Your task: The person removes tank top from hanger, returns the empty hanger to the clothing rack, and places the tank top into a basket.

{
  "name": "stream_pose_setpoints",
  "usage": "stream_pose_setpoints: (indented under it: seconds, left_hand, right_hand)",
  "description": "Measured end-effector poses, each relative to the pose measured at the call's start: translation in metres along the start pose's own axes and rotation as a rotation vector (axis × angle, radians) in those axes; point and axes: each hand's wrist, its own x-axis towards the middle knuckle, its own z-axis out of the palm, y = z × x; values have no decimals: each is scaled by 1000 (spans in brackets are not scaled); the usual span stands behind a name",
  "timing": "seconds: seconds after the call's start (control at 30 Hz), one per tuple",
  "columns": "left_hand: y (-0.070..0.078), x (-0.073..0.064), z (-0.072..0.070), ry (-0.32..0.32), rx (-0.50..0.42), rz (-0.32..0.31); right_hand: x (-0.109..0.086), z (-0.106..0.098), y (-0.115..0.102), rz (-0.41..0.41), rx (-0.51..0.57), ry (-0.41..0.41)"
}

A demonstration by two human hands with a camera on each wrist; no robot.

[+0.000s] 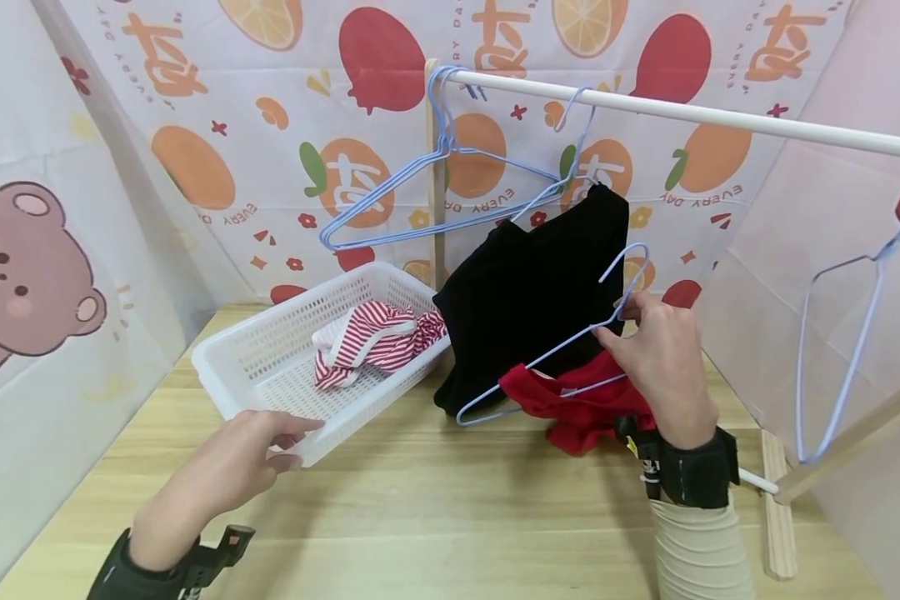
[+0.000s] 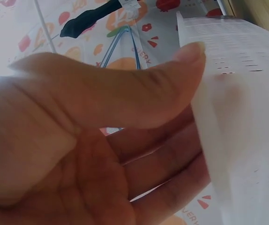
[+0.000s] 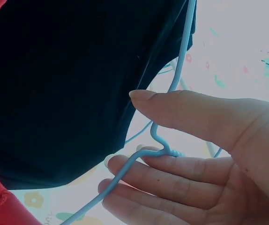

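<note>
My left hand [image 1: 251, 454] holds the near corner of a white perforated plastic basket [image 1: 228, 358], thumb [image 2: 139, 96] and fingers at its rim. Inside the basket lies a crumpled red-and-white striped garment [image 1: 378, 337]. My right hand [image 1: 663, 354] pinches a blue wire hanger [image 1: 487, 398] at the neck below its hook; in the right wrist view the twisted wire [image 3: 160, 150] lies between thumb and fingers. A red garment [image 1: 577, 400] hangs on this hanger, close over the table. Just behind is a black garment [image 1: 540, 275] on another blue hanger [image 1: 570, 179].
A white rail [image 1: 690, 112] on wooden posts [image 1: 433, 183] spans the back and right. More blue hangers [image 1: 390, 200] hang at its left end, and one hanger [image 1: 840, 358] is at the right. A wooden foot [image 1: 777, 517] rests on the table [image 1: 435, 517]. Printed cloth [image 1: 285, 250] lines the back.
</note>
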Motion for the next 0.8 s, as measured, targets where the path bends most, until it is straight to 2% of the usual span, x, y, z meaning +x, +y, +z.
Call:
stream_pose_setpoints:
  seconds: [0.13, 0.27, 0.4, 0.53, 0.8]
  left_hand:
    - [0, 3, -4, -22, 25, 29]
    - [8, 12, -13, -17, 77, 43]
    - [30, 24, -22, 37, 83, 75]
    - [58, 36, -25, 93, 29, 152]
    - [101, 63, -17, 123, -116, 272]
  right_hand:
    - [0, 0, -1, -9, 14, 3]
    - [-1, -1, -1, -8, 23, 0]
    - [-2, -3, -2, -9, 21, 0]
    - [-4, -2, -3, -19, 13, 0]
    - [-6, 0, -6, -48, 14, 17]
